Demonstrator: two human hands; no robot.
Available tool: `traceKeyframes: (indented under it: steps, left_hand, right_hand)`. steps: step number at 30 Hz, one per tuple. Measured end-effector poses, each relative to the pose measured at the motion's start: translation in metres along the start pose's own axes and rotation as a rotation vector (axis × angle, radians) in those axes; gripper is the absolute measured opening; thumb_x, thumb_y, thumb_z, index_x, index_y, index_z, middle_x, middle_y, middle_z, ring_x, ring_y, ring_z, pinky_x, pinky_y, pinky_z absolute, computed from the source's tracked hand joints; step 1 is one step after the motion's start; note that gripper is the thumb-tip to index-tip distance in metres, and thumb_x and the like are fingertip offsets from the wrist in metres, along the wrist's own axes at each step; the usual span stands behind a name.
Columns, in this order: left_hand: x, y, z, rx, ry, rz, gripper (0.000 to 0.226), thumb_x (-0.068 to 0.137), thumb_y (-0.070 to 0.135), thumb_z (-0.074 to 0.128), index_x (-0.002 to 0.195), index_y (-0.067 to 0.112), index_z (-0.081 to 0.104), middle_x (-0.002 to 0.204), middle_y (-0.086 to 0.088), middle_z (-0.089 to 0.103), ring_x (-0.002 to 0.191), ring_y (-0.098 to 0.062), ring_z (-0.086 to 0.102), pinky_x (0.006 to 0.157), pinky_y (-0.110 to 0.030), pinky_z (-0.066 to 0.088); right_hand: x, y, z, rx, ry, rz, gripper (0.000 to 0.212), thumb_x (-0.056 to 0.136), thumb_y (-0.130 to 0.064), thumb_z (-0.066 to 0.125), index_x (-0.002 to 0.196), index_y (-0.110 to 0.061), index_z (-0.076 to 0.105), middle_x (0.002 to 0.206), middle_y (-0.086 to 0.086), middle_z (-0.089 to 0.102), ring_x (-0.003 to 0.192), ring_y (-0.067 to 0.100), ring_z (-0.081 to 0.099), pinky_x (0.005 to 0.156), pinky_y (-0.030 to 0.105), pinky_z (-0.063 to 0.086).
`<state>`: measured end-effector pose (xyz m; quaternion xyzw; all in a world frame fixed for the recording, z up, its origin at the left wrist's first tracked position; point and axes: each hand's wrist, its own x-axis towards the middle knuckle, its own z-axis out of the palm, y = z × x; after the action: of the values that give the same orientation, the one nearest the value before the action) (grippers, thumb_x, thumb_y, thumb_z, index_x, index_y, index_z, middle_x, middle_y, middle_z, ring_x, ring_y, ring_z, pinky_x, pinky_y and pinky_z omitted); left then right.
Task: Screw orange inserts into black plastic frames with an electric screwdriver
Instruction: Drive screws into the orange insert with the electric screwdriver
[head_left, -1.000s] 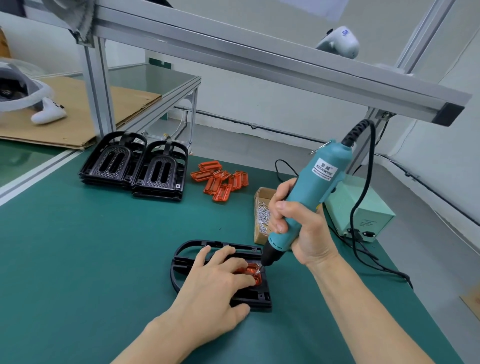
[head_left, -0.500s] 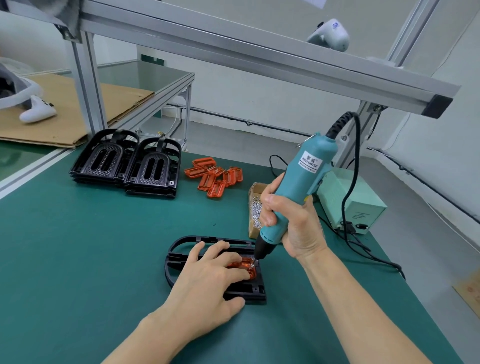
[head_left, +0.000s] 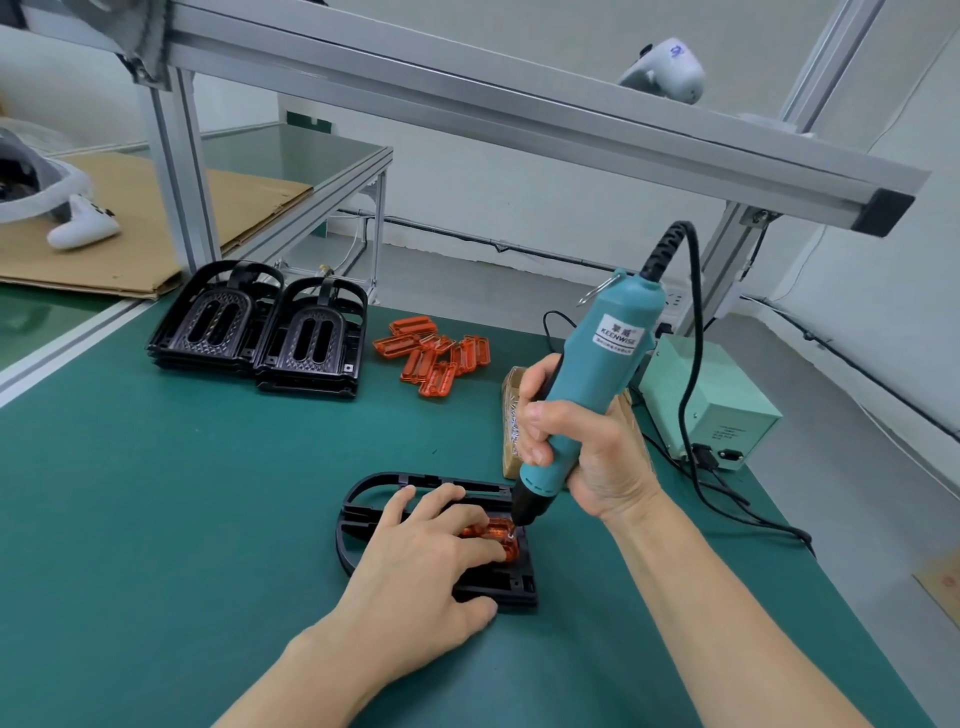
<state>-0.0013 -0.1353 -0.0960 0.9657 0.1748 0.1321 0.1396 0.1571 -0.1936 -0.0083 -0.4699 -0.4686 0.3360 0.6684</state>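
Right hand (head_left: 592, 452) has a full grip round the teal screwdriver (head_left: 582, 395), fingers wrapped on the lower body, tool tilted with its top leaning to 1 o'clock and its black cord (head_left: 688, 364) running off to the pale green power box (head_left: 717, 405) at 3 o'clock on the table (head_left: 156, 493). Bit tip sits on the far right corner of the orange insert (head_left: 498, 535), looks like on a screw there, too small to be sure. Left hand (head_left: 421, 566) lies flat, fingers spread and fairly straight, pressing down on the insert and the black frame (head_left: 363, 512) under it; no grip, just holding it down, thumb on the table at the frame's near edge. Frame lies flat at table centre, rounded end to 9 o'clock. At 11 o'clock: two stacks of black frames (head_left: 260, 332) side by side, touching. Just right of them, at 12 o'clock, a loose pile of orange inserts (head_left: 434, 356). Small cardboard box of screws (head_left: 511, 415) just behind the right hand, partly hidden by it.
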Motion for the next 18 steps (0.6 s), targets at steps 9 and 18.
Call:
traceKeyframes:
  steps: [9, 18]
  left_hand:
    - [0.001, 0.001, -0.001, -0.01, -0.002, -0.002, 0.049, 0.08, 0.054, 0.048, 0.129, 0.05, 0.049, 0.14, 0.027, 0.035, 0.14, 0.0, 0.005, 0.113, -0.032, -0.01]
    - [0.0, 0.002, -0.003, 0.004, -0.048, -0.013, 0.049, 0.081, 0.055, 0.046, 0.13, 0.05, 0.047, 0.141, 0.028, 0.033, 0.14, 0.001, 0.002, 0.112, -0.031, -0.013]
  right_hand:
    - [0.002, -0.001, -0.006, 0.071, -0.054, 0.037, 0.013, 0.062, -0.012, 0.065, 0.073, -0.013, 0.059, 0.052, 0.001, 0.045, 0.039, 0.013, 0.039, 0.048, 0.023, 0.039]
    - [0.009, -0.032, -0.016, 0.268, 0.124, -0.125, 0.014, 0.064, -0.007, 0.064, 0.071, -0.019, 0.061, 0.053, -0.002, 0.043, 0.041, 0.011, 0.04, 0.049, 0.021, 0.039]
